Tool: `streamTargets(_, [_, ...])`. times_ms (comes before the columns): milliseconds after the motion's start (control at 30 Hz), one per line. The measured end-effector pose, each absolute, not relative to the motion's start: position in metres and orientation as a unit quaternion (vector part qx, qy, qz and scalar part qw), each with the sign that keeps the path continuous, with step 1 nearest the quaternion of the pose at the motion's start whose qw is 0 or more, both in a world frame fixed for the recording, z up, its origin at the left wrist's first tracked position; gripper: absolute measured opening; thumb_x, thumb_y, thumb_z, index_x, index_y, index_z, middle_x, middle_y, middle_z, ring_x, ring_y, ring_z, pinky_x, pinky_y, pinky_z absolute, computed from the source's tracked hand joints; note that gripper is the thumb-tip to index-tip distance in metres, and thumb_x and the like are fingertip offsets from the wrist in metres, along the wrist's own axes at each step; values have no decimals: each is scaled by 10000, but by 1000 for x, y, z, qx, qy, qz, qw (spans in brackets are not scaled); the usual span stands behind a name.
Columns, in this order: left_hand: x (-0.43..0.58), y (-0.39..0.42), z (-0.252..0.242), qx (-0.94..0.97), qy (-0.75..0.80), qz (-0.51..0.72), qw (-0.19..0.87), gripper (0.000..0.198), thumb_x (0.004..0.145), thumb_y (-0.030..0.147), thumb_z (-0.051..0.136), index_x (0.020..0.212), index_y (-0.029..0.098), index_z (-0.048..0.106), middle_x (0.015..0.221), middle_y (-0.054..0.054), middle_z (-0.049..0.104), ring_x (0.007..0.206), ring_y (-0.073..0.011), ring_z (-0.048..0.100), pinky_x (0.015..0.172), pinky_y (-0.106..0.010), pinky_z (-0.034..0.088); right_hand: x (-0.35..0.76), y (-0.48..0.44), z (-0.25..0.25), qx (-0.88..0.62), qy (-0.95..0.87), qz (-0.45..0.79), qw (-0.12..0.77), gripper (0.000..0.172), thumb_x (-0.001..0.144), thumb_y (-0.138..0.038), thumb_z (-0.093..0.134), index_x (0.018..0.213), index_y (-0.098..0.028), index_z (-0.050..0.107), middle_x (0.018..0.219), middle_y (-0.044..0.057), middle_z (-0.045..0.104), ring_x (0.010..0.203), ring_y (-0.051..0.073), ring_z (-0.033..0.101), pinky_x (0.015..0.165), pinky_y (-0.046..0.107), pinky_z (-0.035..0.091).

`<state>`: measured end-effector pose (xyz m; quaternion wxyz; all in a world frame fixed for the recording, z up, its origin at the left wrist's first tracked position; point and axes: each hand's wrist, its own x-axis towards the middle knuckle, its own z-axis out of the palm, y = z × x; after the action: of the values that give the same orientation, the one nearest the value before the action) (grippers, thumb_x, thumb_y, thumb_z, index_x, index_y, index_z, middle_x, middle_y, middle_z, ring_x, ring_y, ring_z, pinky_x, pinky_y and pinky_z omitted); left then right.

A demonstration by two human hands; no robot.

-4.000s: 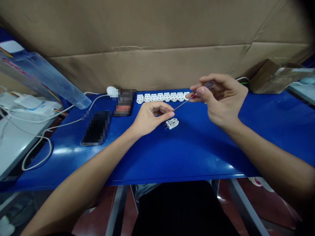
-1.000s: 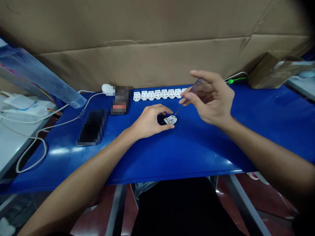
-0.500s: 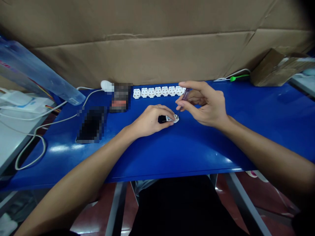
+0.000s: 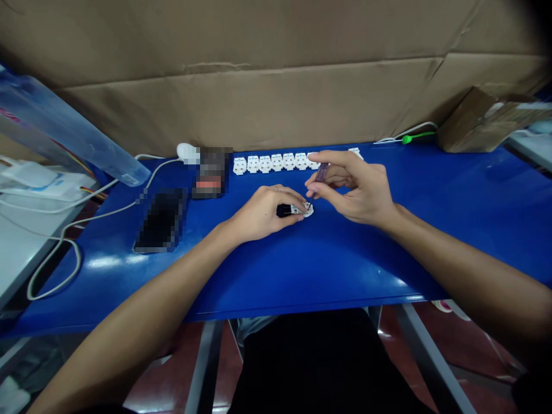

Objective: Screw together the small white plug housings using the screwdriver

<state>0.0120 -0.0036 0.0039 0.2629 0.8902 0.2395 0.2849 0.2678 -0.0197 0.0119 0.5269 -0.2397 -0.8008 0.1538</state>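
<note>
White cable [image 4: 64, 241] loops at left edge of blue bench [image 4: 302, 270]. Left hand [image 4: 263, 211] closed around small white connector [image 4: 302, 209], pinning it on bench mid-surface. Right hand [image 4: 353, 187] pinches screwdriver [image 4: 317, 184] between thumb and fingers; long axis steeply tilted, tip down-left on connector, handle up-right. Row of white connectors [image 4: 276, 163] behind.

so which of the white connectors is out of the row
The connector under the left hand, screwdriver tip on it; the rest sit in a row by the cardboard.
</note>
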Motion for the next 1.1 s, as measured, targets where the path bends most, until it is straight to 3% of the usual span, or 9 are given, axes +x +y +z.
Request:
streamTargets(233, [12, -4, 4, 887, 247, 284, 268, 146, 1026, 266, 831, 1144, 282, 914, 1249, -47, 892, 1210, -263, 836, 1140, -447, 640, 269, -22, 16, -217, -817, 171, 507, 511, 1115, -178, 640, 1610, -304, 636, 1279, 40, 846, 944, 168, 893, 871, 286, 772])
streamTargets(467, [12, -4, 5, 887, 250, 280, 270, 149, 1027, 273, 831, 1149, 294, 914, 1258, -40, 893, 1221, -266, 834, 1142, -453, 644, 269, -20, 16, -262, -807, 105, 519, 502, 1053, -276, 796, 1543, -353, 717, 1079, -14, 856, 832, 179, 866, 817, 326, 779])
streamTargets(567, [12, -5, 5, 886, 253, 279, 271, 146, 1028, 277, 828, 1145, 296, 914, 1257, -39, 893, 1217, -266, 835, 1139, -446, 650, 270, -20, 17, -261, -813, 95, 511, 444, 1050, -305, 799, 1487, -375, 762, 1192, -3, 874, 823, 182, 854, 782, 347, 781])
streamTargets(667, [12, -5, 6, 885, 254, 279, 274, 147, 1028, 268, 824, 1139, 292, 916, 1248, -40, 894, 1227, -264, 833, 1162, -442, 642, 270, -22, 18, -262, -821, 144, 486, 483, 1108, -293, 679, 1584, -376, 696, 1307, 10, 861, 918, 194, 879, 821, 362, 788])
streamTargets(733, [12, -5, 6, 885, 253, 278, 275, 149, 1027, 273, 826, 1143, 294, 917, 1252, -40, 894, 1238, -268, 831, 1165, -446, 641, 270, -23, 19, -269, -819, 160, 481, 489, 1120, -277, 647, 1600, -363, 687, 1277, 9, 867, 934, 191, 885, 841, 350, 786])
streamTargets(933, [11, -4, 5, 888, 252, 275, 269, 151, 1027, 256, 830, 1152, 276, 912, 1246, -41, 896, 1189, -258, 839, 1122, -440, 647, 268, -21, 22, -235, -812, 65, 530, 382, 1009, -284, 848, 1386, -337, 821, 1027, -13, 879, 756, 170, 824, 742, 319, 765])
streamTargets(1100, [12, -4, 5, 885, 253, 280, 272, 147, 1020, 254, 835, 1139, 293, 913, 1252, -31, 895, 1223, -257, 833, 1131, -436, 646, 269, -23, 20, -255, -833, 131, 473, 489, 1122, -273, 622, 1602, -347, 683, 1266, 13, 868, 925, 185, 885, 859, 337, 778])
